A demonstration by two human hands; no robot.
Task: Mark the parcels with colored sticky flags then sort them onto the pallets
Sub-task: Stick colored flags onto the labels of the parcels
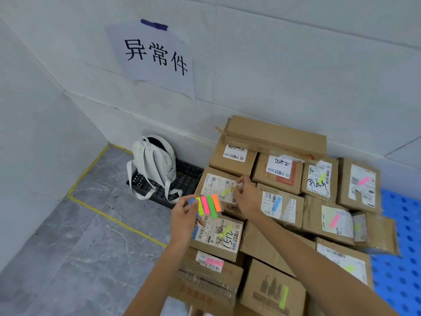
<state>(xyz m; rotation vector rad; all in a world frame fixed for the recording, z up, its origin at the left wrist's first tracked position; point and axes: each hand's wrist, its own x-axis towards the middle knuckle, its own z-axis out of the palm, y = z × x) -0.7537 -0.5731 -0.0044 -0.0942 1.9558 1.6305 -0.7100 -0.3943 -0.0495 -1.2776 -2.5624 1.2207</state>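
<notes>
I read 异常件 on the taped wall sign (155,55) at eleven o'clock over grey marble floor (91,236), parcels (273,133) scrawled 5082 and 1512 crowding the blue pallet (405,224) at four, left hand (184,215) clamped round the sticky flags (208,205) at centre, right hand (247,197) pinching a yellow flag (227,191) against a label.

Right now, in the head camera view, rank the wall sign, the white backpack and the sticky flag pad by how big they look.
1. wall sign
2. white backpack
3. sticky flag pad, which looks smallest even though it is nearest the camera
</notes>
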